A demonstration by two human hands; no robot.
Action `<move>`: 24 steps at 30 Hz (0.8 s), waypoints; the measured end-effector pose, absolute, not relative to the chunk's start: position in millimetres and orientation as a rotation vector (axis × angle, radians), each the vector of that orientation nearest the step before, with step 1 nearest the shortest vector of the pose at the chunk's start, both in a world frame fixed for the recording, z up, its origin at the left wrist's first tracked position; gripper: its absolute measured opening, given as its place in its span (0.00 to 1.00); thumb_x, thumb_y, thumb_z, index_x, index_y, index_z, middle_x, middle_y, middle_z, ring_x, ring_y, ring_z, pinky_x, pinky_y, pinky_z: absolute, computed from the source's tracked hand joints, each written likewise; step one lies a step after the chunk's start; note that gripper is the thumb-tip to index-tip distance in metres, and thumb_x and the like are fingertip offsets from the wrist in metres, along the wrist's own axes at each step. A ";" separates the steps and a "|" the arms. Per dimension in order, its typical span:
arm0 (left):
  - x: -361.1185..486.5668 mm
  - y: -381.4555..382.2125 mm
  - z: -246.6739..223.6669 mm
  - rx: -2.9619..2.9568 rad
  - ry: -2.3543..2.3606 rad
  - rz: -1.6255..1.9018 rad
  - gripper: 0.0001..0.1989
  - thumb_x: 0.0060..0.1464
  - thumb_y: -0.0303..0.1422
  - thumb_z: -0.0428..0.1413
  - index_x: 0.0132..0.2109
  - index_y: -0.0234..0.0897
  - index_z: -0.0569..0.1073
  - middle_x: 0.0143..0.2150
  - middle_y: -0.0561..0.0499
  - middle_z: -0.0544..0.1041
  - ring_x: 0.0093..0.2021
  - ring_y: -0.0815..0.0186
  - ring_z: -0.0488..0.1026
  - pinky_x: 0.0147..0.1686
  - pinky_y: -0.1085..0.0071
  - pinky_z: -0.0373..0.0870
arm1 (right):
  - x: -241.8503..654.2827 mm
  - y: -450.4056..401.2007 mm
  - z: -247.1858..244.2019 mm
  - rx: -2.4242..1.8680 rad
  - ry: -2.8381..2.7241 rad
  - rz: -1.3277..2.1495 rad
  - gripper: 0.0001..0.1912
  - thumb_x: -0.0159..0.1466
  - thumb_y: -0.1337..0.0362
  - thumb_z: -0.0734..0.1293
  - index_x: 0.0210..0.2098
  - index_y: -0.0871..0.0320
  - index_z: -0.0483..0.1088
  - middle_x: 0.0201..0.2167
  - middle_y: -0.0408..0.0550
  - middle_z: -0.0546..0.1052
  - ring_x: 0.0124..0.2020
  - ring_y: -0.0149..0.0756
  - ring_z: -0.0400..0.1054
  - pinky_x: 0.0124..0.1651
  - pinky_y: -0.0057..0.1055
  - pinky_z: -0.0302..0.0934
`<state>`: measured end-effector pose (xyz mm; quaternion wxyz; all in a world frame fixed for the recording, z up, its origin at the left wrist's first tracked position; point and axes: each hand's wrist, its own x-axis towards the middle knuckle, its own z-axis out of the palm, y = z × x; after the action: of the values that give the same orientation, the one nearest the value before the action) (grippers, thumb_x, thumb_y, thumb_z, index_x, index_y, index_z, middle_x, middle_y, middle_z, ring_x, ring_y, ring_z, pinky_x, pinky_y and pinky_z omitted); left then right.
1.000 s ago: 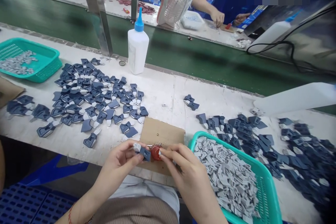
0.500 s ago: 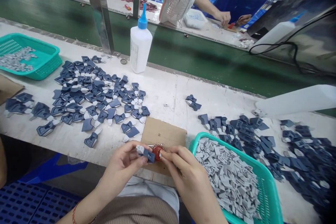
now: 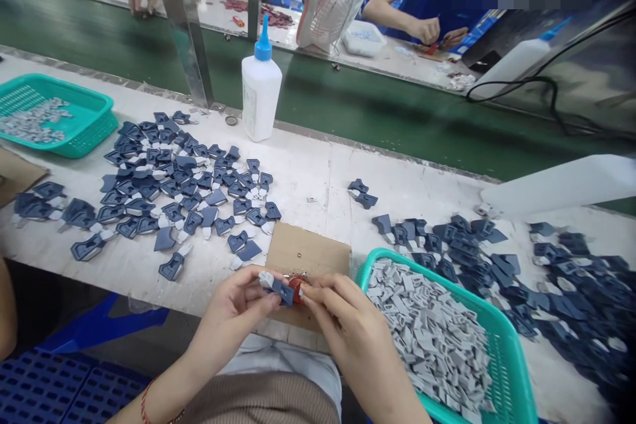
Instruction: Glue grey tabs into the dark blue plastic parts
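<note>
My left hand (image 3: 243,301) pinches a dark blue piece (image 3: 283,293) with a light grey part at its upper left end. Close beside it, the fingers of my right hand (image 3: 338,305) are pinched around something small and pale, partly hidden by the fingertips. A round red object (image 3: 297,286) lies between my hands, over a piece of brown cardboard (image 3: 309,246). To the right of my right hand stands a green basket (image 3: 507,344) full of small grey parts (image 3: 430,338). Many dark blue pieces (image 3: 173,175) with pale ends are spread to the left.
A white bottle with a blue cap (image 3: 261,93) stands behind the cardboard. More blue pieces (image 3: 571,305) lie at the right, near a white object (image 3: 561,189). Another green basket (image 3: 89,126) is far left. Across the green divider (image 3: 387,106) are a fan (image 3: 332,0) and people's hands.
The camera view has shifted slightly. My hands hold nearly the same pose at the red object. Across the divider, another person's hand has come into view beside the metal post.
</note>
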<state>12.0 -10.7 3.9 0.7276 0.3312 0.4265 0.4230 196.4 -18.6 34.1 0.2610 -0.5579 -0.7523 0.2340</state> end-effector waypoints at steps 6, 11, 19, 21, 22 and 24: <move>17.5 -12.4 10.5 0.737 0.967 0.939 0.07 0.54 0.33 0.63 0.41 0.40 0.78 0.42 0.49 0.81 0.39 0.65 0.78 0.42 0.73 0.74 | 209.5 -13.3 52.5 -1.512 -1.551 1.020 0.06 0.63 0.62 0.69 0.33 0.52 0.79 0.33 0.48 0.78 0.35 0.37 0.74 0.35 0.28 0.70; 29.0 -12.6 22.5 0.761 0.941 0.936 0.08 0.54 0.32 0.63 0.42 0.40 0.79 0.42 0.48 0.82 0.41 0.63 0.78 0.43 0.72 0.75 | 216.1 -9.0 63.0 -1.417 -1.215 1.322 0.05 0.58 0.58 0.73 0.30 0.51 0.81 0.32 0.48 0.79 0.34 0.37 0.75 0.34 0.28 0.72; 43.5 -13.7 26.6 0.728 0.888 0.933 0.09 0.52 0.32 0.64 0.42 0.38 0.77 0.40 0.48 0.81 0.39 0.64 0.79 0.40 0.72 0.75 | 208.1 -13.9 64.3 -1.381 -1.142 1.386 0.06 0.56 0.58 0.75 0.29 0.52 0.81 0.34 0.50 0.80 0.37 0.39 0.76 0.37 0.28 0.74; 43.9 -15.3 26.1 0.732 0.882 0.939 0.09 0.53 0.32 0.64 0.42 0.38 0.77 0.40 0.49 0.81 0.39 0.65 0.79 0.41 0.73 0.75 | 207.8 -15.7 64.4 -1.377 -1.159 1.397 0.04 0.57 0.59 0.74 0.30 0.51 0.82 0.35 0.50 0.79 0.37 0.37 0.76 0.36 0.26 0.73; 43.9 -16.3 25.9 0.737 0.878 0.941 0.08 0.53 0.32 0.64 0.42 0.38 0.77 0.40 0.49 0.81 0.39 0.65 0.79 0.41 0.74 0.75 | 208.2 -16.8 64.2 -1.382 -1.178 1.398 0.03 0.57 0.60 0.74 0.30 0.51 0.82 0.35 0.50 0.79 0.37 0.36 0.76 0.36 0.24 0.72; 44.2 -18.5 25.7 0.758 0.879 0.952 0.07 0.54 0.31 0.63 0.41 0.38 0.77 0.40 0.49 0.80 0.39 0.66 0.79 0.41 0.75 0.75 | 209.6 -19.6 63.3 -1.402 -1.227 1.377 0.03 0.58 0.61 0.73 0.32 0.50 0.82 0.36 0.49 0.78 0.38 0.35 0.75 0.36 0.23 0.72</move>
<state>44.2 -18.5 25.7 0.7315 0.3443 0.3992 0.4325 209.6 -19.6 63.3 0.4007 -0.5545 -0.4853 0.5444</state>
